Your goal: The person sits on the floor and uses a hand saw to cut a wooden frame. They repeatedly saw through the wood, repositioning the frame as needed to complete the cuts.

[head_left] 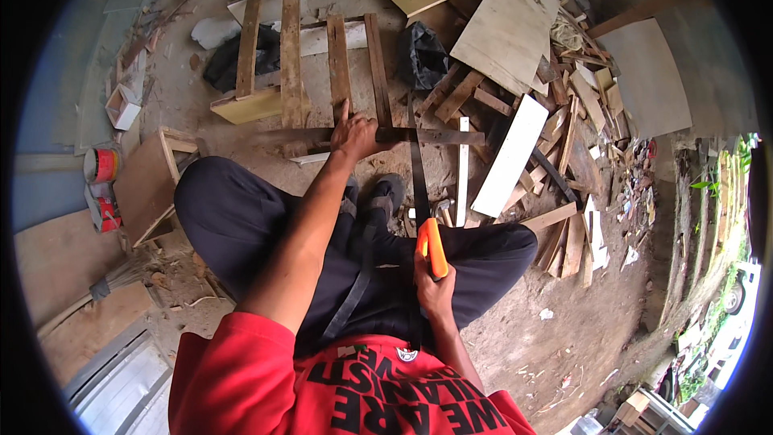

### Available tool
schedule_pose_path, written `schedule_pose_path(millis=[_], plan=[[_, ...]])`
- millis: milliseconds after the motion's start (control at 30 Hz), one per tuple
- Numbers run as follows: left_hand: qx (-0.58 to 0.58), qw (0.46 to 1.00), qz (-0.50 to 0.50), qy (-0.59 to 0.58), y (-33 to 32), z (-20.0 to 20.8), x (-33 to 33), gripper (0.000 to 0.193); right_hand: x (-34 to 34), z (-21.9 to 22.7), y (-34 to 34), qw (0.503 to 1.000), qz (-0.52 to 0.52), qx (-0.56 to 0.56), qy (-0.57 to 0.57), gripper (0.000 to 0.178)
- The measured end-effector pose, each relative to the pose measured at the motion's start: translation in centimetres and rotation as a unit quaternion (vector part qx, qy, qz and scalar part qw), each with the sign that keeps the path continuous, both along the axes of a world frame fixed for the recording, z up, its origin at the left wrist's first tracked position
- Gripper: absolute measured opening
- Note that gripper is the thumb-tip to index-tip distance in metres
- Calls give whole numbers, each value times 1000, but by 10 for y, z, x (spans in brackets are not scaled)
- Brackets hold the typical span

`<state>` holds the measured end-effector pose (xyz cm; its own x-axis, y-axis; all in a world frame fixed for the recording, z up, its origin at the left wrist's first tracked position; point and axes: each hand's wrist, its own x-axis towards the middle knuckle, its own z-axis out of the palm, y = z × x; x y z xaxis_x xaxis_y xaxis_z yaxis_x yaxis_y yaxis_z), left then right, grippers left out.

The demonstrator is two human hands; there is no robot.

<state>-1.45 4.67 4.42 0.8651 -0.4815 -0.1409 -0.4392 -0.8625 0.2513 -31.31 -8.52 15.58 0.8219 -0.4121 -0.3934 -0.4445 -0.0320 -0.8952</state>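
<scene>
Close to the body, the right hand point(436, 288) grips an orange-handled saw point(435, 248), blade pointing away across a crosswise wooden strip point(449, 137), just right of the left hand point(354, 137) resting there, finger closure unclear; lengthwise slats point(338, 64) extend beyond.

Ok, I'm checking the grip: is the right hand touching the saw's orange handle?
Touching. The head view shows the right hand gripping the lower end of the orange handle of the saw, with no gap visible.
</scene>
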Motion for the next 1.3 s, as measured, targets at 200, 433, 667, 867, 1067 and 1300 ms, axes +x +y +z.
schedule_pose_path(millis=[200,433,667,867,1067,1300], plan=[[3,998,57,32,-7,11,3,92,25,-7,-8,996,65,-57,-9,30],[-15,999,27,-17,-1,-11,5,94,14,-27,-21,996,71,-45,-35,31],[-164,964,47,-203,37,-13,-7,59,17,-32,-8,996,66,-14,-57,28],[-228,952,44,-201,0,-6,-1,25,13,-31,-2,998,31,44,-34,30],[-199,944,201,-168,-43,-31,17,22,19,-11,12,994,46,-17,-98,27],[-185,946,213,-161,-49,-28,17,22,42,4,15,998,44,-26,-28,32]])
